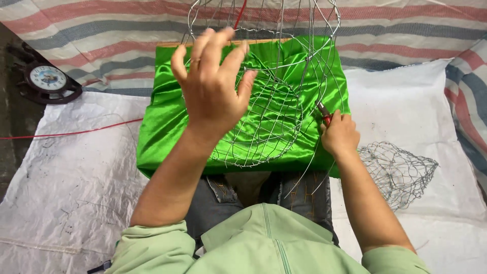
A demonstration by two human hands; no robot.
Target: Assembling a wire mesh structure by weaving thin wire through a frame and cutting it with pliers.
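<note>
A wire mesh basket frame point(269, 96) stands on a board covered in shiny green cloth point(162, 116). My left hand point(213, 86) is raised in front of the frame's left side, fingers spread, with a ring on one finger; it seems to touch the wires but grips nothing clearly. My right hand point(339, 134) is closed on small red-handled pliers point(323, 114) whose tips meet a wire at the frame's lower right. Loose wire ends trail down toward my lap.
A second, finished wire mesh basket point(398, 170) lies on its side on the white sack sheet point(71, 167) to the right. A round clock point(46, 78) sits at far left. A thin red wire point(66, 134) runs across the sheet. Striped tarp lies behind.
</note>
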